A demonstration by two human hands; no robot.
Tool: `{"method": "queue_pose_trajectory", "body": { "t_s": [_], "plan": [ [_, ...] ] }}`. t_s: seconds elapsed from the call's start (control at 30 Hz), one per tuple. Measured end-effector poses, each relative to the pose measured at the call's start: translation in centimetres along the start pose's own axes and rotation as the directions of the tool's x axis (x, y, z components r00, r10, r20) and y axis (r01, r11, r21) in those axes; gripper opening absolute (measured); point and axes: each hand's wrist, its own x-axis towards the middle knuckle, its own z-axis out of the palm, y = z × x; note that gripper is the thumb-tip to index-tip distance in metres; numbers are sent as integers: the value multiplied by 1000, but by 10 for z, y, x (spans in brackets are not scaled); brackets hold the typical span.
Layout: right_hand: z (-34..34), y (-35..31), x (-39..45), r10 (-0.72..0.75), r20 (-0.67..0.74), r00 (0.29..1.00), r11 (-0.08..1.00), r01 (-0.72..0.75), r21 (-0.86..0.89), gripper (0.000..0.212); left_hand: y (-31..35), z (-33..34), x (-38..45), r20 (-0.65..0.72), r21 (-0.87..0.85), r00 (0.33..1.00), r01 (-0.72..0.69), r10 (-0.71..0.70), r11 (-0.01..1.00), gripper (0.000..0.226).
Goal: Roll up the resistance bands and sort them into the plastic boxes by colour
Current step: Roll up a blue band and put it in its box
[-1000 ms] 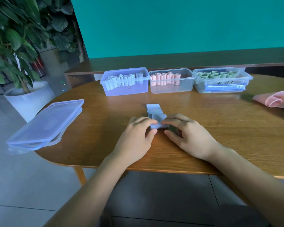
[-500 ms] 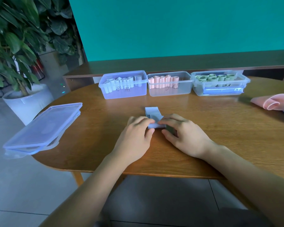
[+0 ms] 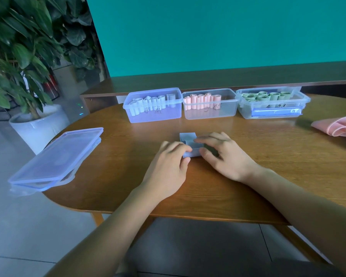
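Three plastic boxes stand in a row at my twelve o'clock along the far side of the table [image 3: 268, 156]: the blue box [image 3: 153, 112] with pale blue rolls, the clear box [image 3: 210, 110] just beside it with pink rolls, and the right-hand box [image 3: 272, 110] with green rolls. A stack of lids [image 3: 56, 156] lies at nine o'clock, overhanging the table's edge. A loose pink band [image 3: 338, 125] lies at two o'clock, well apart from my hands. Nothing stands between my hands and the boxes.

The blue band [image 3: 190, 143] sits on the table just ahead of me, partly rolled, its free end pointing toward twelve o'clock. My left hand [image 3: 168, 166] pinches the near left part of the roll between curled fingers and thumb. My right hand [image 3: 226, 156] arches over its right side, fingertips [image 3: 200, 139] on top of the band and thumb at its near edge, so both hands are grasping it.

The table is rounded brown wood. Beyond it runs a low wooden ledge under a teal wall. A leafy plant in a white pot [image 3: 38, 128] stands at ten o'clock on a grey tiled floor.
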Motion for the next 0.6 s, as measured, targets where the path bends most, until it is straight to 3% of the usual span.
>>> {"method": "queue_pose_trajectory", "body": {
  "t_s": [0.23, 0.6],
  "plan": [
    [0, 12, 29, 19, 273, 962, 998, -34, 53, 56, -1, 2, 1, 4, -13, 1000, -21, 21, 1000, 30],
    [5, 26, 65, 127, 312, 941, 974, -178, 141, 57, -8, 6, 10, 17, -28, 999, -37, 38, 999, 31]
  ]
}}
